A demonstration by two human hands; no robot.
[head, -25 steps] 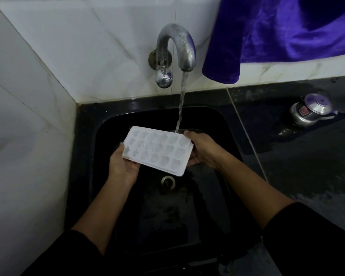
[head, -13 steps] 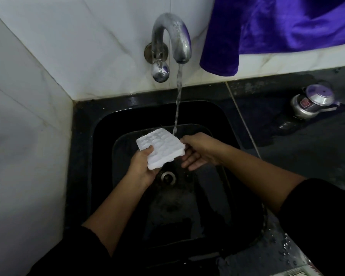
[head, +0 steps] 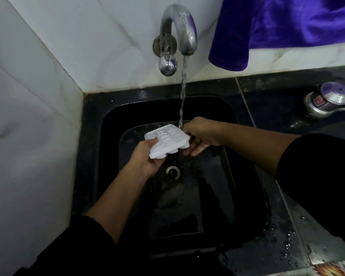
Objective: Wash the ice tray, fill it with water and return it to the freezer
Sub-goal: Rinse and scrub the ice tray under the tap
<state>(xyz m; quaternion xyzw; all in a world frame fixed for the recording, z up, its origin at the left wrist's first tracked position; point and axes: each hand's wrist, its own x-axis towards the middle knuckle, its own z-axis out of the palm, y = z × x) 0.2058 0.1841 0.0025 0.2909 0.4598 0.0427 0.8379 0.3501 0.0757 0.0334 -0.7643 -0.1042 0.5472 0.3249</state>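
We judged the wet ice tray (head: 167, 141) could slip from our end-only hold, or the stream (head: 182, 96) striking its far edge could splash. It hung above the sink (head: 108, 120), left hand (head: 145, 158) gripping its near-left corner, right hand (head: 202, 134) pinching the right end; its long axis ran left-right, cups seemingly opening upward.
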